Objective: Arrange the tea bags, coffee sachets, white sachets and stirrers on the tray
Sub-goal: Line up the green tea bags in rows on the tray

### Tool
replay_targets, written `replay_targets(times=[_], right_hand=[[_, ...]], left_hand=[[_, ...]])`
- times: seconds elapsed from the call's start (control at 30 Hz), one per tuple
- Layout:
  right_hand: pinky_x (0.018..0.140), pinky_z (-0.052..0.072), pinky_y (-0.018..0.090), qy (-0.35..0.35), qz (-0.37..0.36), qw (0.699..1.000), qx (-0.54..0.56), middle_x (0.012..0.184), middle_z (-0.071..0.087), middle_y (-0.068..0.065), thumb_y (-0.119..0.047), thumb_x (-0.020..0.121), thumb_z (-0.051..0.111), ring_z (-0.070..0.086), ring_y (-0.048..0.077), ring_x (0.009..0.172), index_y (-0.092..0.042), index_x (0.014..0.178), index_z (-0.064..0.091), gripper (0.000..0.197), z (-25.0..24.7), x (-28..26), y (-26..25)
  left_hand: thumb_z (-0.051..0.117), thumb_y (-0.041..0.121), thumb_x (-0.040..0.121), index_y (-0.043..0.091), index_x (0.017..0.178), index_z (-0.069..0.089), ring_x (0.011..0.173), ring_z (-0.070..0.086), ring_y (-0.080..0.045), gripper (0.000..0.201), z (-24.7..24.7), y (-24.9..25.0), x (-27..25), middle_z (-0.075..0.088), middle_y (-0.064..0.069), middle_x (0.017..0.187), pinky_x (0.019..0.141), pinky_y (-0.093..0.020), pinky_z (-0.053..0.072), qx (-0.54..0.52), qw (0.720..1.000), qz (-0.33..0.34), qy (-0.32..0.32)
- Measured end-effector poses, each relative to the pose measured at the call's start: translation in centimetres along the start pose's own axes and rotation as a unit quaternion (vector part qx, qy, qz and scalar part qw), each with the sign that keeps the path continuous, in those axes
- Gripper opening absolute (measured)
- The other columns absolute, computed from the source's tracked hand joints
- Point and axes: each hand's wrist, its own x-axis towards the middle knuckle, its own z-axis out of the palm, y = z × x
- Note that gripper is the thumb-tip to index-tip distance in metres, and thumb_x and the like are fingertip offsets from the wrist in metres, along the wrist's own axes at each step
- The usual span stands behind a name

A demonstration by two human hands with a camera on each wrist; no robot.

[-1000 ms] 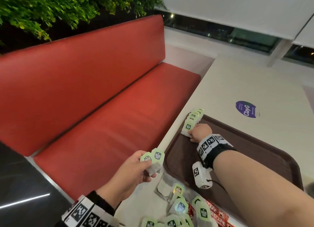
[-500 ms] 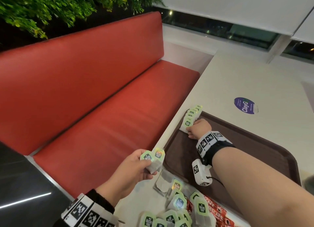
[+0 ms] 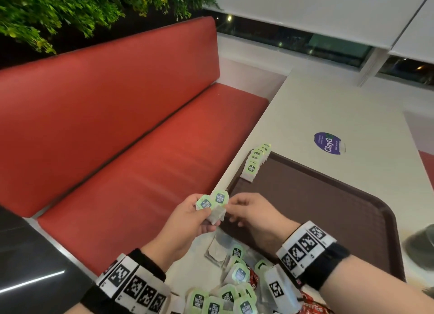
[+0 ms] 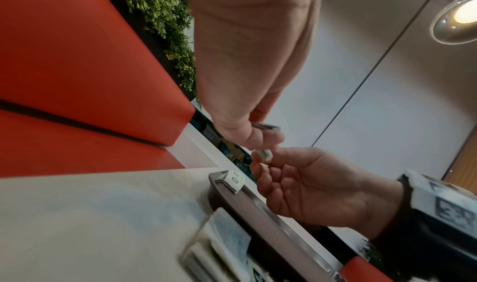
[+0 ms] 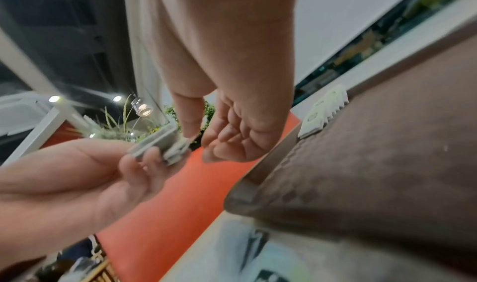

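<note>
Two green-tagged tea bags (image 3: 212,204) held in left hand (image 3: 187,222), fingers curled round them, above table edge beside brown tray (image 3: 328,210). Right hand (image 3: 253,217) thumb and fingertips touching them; grip unclear. Tea bag row (image 3: 256,161) at tray's far-left corner. Loose tea bag pile (image 3: 232,288) on table near wrists.

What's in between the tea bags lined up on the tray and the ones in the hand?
Only bare brown tray: in the head view, nothing lies between the lined-up tea bag row and the tea bags the left hand holds.
</note>
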Motion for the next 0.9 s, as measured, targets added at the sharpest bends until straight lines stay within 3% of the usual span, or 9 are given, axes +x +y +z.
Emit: replay_targets(times=[0.17,0.4,0.6,0.9], right_hand=[[0.049,0.038,0.020,0.050,-0.009,0.997,0.055,0.059,0.059,0.000,-0.007,0.087,0.064,0.053,0.008,0.053,-0.014,0.068,0.057,0.021,0.0,0.0,0.4],[0.042,0.039,0.016,0.213,0.039,0.976,-0.003,0.061,0.060,0.002,-0.005,0.088,0.061,0.051,0.006,0.048,-0.011,0.071,0.057,0.018,-4.2,3.6,0.4],[0.043,0.041,0.020,0.233,0.106,0.967,-0.016,0.064,0.062,0.007,-0.002,0.086,0.059,0.051,0.012,0.050,-0.012,0.070,0.055,0.019,-5.2,6.7,0.3],[0.041,0.048,0.023,0.231,0.164,0.959,0.007,0.067,0.056,0.010,0.001,0.089,0.058,0.054,0.016,0.051,-0.016,0.073,0.044,0.027,-4.9,8.6,-0.4]], left_hand=[[0.043,-0.006,0.096,0.008,0.102,0.056,0.063,0.064,-0.015,0.020,0.5,-0.3,0.3,0.065,-0.015,0.089,0.055,-0.021,0.053,0.010,1.000,0.008,0.000],[0.050,-0.007,0.092,0.011,0.103,0.054,0.070,0.066,-0.019,0.022,-0.5,-0.6,0.3,0.066,-0.016,0.097,0.055,-0.022,0.052,0.003,0.998,0.015,0.061],[0.056,-0.006,0.089,0.005,0.097,0.056,0.064,0.057,-0.014,0.014,-1.4,-1.0,0.5,0.067,-0.012,0.086,0.053,-0.020,0.049,-0.005,0.997,0.020,0.081],[0.060,-0.002,0.088,0.006,0.092,0.062,0.066,0.056,-0.012,0.010,-2.0,-1.5,0.6,0.070,-0.008,0.085,0.059,-0.025,0.048,0.006,0.996,0.025,0.086]])
